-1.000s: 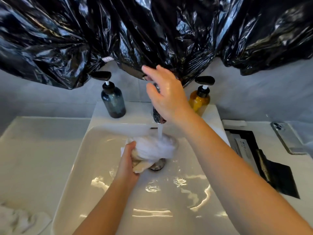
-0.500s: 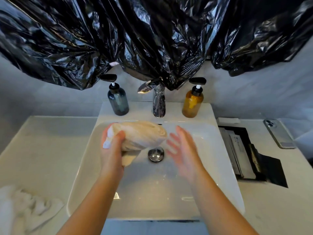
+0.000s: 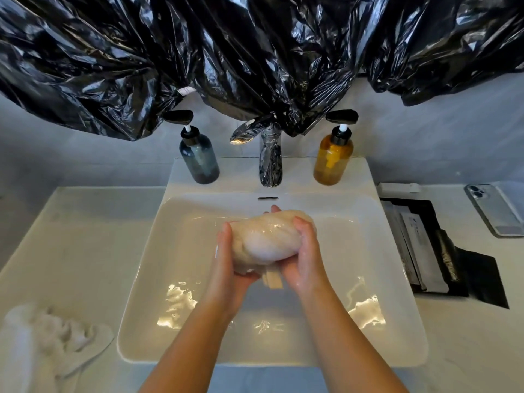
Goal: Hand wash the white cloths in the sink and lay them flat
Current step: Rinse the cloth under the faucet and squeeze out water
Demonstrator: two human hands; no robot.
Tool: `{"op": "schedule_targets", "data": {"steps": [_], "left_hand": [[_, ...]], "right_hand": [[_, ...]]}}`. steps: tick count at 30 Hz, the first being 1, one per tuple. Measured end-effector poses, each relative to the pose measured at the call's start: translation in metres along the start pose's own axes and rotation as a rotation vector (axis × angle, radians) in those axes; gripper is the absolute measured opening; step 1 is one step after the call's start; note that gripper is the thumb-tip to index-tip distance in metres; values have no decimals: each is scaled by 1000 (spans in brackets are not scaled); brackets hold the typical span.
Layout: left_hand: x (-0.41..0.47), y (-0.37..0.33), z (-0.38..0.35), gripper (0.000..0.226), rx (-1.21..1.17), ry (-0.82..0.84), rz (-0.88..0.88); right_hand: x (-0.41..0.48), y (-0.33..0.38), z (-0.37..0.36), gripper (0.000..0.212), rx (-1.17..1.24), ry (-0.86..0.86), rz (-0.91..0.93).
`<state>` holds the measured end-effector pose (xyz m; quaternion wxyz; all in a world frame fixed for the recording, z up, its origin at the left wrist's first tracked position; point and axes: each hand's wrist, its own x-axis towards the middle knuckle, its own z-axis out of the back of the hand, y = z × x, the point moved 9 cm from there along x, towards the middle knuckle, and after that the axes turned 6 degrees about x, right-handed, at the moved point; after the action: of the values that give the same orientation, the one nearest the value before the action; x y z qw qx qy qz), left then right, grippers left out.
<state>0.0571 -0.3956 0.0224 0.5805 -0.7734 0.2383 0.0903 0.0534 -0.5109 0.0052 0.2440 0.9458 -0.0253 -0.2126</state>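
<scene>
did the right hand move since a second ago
Yes. The right hand left the faucet top and came down below the spout, now gripping the wet cloth over the sink.

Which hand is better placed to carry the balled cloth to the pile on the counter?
Left, probably. Left hand and right hand both grip the balled cloth over the sink, but the pile lies on the counter to the left; the right would cross.

1. Two white fabric cloths: wet balled cloth (image 3: 269,239), crumpled cloth (image 3: 42,338) at 8 o'clock.
2. Two plastic pump bottles: blue-grey bottle (image 3: 198,157), amber bottle (image 3: 333,157).
3. One chrome tap (image 3: 270,163).
4. One white ceramic sink (image 3: 382,265).
5. One silver phone (image 3: 494,209) at 3 o'clock.
</scene>
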Motion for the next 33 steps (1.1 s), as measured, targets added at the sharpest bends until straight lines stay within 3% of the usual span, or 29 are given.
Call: {"op": "schedule_targets", "data": {"steps": [1,3,7,10,13,15,17,19,21,22,26,31,33], "left_hand": [[2,3,-3,65,-38,12,50],[10,11,-5,45,-122,1,120],[26,23,-13,37,-292,49,233],[33,37,-9,33,-263,66,388],[34,28,3,48,93,66,360],[27,2,20,66,456,-60,88],[10,-16,10,98,992,-53,-211],[4,-4,-13,122,1493,12,-402],[12,0,-26,128,1742,-16,-576],[19,-6,-26,126,1727,-20,-612],[33,-25,-13,116,1314,157,-468],[17,-48,-40,112,1406,262,-663],[25,-48,-41,115,1366,370,-510]], "right_hand": [[3,2,3,60,-36,2,24],[6,10,1,48,-118,50,102],[10,25,-14,44,-335,169,220],[25,18,7,51,-306,-16,163],[31,3,42,31,-38,-283,15],[30,5,55,18,58,-379,6],[27,8,66,25,56,-483,47],[19,6,65,44,47,-552,57],[7,5,54,49,36,-562,46],[2,10,48,46,23,-555,66],[-16,40,23,28,-113,-435,221],[-22,48,1,24,-249,-315,224],[-22,44,-5,32,-283,-265,189]]}}
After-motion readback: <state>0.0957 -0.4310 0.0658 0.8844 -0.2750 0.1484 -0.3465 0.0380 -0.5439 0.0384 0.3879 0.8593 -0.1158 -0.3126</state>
